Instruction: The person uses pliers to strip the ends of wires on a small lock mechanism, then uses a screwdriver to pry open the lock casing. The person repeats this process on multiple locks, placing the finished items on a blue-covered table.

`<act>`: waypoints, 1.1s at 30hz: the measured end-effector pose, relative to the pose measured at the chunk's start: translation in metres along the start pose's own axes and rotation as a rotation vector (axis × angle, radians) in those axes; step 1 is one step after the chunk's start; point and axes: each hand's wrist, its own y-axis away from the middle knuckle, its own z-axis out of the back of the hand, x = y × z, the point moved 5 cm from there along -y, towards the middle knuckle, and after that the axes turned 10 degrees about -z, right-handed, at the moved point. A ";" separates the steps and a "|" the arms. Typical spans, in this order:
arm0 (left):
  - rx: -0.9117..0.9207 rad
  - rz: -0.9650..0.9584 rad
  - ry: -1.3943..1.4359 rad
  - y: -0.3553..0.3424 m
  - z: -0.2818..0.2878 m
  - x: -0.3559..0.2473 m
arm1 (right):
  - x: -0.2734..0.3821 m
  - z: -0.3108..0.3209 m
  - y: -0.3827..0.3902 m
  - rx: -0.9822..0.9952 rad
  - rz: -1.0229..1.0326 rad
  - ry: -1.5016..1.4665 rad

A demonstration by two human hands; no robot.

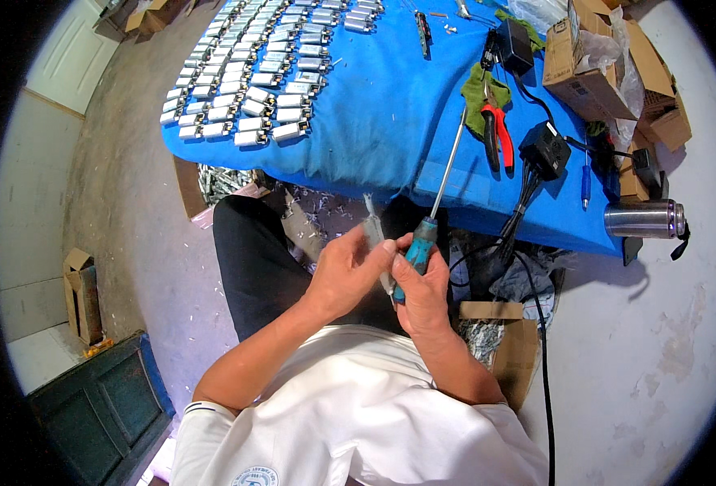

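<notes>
Above my lap, my left hand (340,274) pinches a slim whitish, partly see-through strip-like piece (373,228); its exact kind I cannot make out. Close beside it, my right hand (427,293) is wrapped round a screwdriver (423,246) with a teal and black handle, its long shaft pointing up and away over the table edge. The fingertips of both hands meet around the lower end of the pale piece. On the blue-covered table (366,121), small silver rectangular units (252,124) with dark and brassy ends lie in rows at the far left.
Red-and-black pliers (500,139) rest partly on a green cloth (474,101). Right of them are a black cabled box (544,151), a blue pen (585,186), a metal flask (644,219) and a cardboard box (585,85). A black cable (542,324) hangs past my right side. Opened cartons (517,356) stand below.
</notes>
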 end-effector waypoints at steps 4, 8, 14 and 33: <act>-0.017 0.102 -0.087 0.003 0.002 0.002 | 0.001 0.000 -0.001 -0.063 -0.029 0.120; -0.035 0.161 -0.078 0.002 0.002 0.007 | 0.006 0.003 -0.002 -0.092 0.016 0.316; 0.033 0.201 -0.015 0.002 -0.003 -0.008 | 0.020 0.001 -0.005 -0.123 0.060 0.431; 0.118 0.252 0.181 0.009 -0.016 -0.019 | 0.044 -0.006 -0.025 0.024 -0.025 0.367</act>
